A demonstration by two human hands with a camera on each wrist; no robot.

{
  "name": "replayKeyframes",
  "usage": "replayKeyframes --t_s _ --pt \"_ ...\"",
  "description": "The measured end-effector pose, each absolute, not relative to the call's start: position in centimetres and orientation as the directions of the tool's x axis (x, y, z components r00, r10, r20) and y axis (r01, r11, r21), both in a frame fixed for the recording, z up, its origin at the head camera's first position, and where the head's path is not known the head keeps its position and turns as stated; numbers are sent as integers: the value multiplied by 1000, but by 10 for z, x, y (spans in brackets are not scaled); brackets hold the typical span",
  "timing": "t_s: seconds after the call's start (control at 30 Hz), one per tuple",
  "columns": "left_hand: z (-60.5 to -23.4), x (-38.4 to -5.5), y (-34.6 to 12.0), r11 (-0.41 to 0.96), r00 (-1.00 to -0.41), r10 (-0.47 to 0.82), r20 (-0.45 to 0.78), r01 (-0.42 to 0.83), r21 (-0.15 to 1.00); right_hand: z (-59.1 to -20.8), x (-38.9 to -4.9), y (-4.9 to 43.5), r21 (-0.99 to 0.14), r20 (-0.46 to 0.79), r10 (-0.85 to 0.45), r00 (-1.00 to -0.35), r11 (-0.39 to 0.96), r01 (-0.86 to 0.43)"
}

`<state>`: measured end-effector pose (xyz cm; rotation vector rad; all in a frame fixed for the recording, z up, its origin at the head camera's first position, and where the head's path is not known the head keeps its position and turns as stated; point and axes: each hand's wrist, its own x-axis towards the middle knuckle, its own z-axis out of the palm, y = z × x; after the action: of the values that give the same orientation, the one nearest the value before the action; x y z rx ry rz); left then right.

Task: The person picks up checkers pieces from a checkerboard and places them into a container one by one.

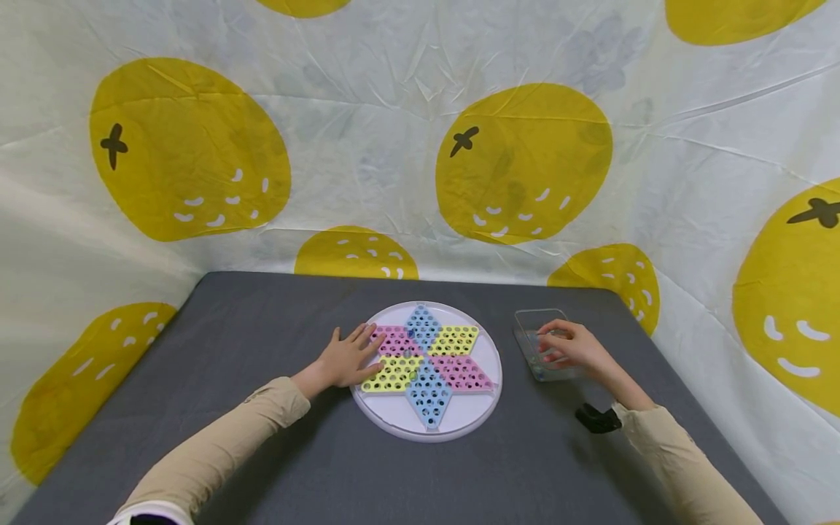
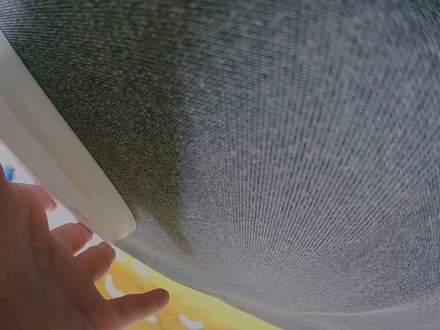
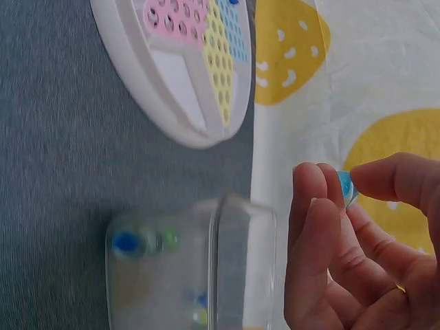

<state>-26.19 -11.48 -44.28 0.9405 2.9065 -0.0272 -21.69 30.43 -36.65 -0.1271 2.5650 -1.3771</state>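
A round white Chinese checkers board (image 1: 475,412), with a pink, yellow and blue star of holes, lies mid-table. My left hand (image 1: 345,359) rests at its left edge, fingers spread over the pink and yellow points. Several marbles sit in the holes, among them a dark blue marble (image 1: 410,333). My right hand (image 1: 577,354) is raised over a clear plastic box (image 1: 523,343) right of the board. Between thumb and fingertips it pinches a light blue marble (image 3: 345,187). Inside the box lie several more, including a blue marble (image 3: 126,243) and a green marble (image 3: 171,239).
Dark grey cloth (image 1: 275,437) covers the table. A white curtain (image 1: 367,160) printed with yellow fruit hangs along the back and both sides. A small black device (image 1: 597,418) is at the right wrist.
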Motion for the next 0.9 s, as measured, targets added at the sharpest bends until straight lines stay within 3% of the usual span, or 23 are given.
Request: replayKeyframes --t_s 0.4,0.9 --pt "-445 -263 -113 804 -802 594 -69 595 1 -364 -216 339 -826 -178 -102 -979 556 93" --pt "-443 -262 -114 808 -805 589 -67 590 12 -369 -219 347 -796 -195 -75 -978 595 112"
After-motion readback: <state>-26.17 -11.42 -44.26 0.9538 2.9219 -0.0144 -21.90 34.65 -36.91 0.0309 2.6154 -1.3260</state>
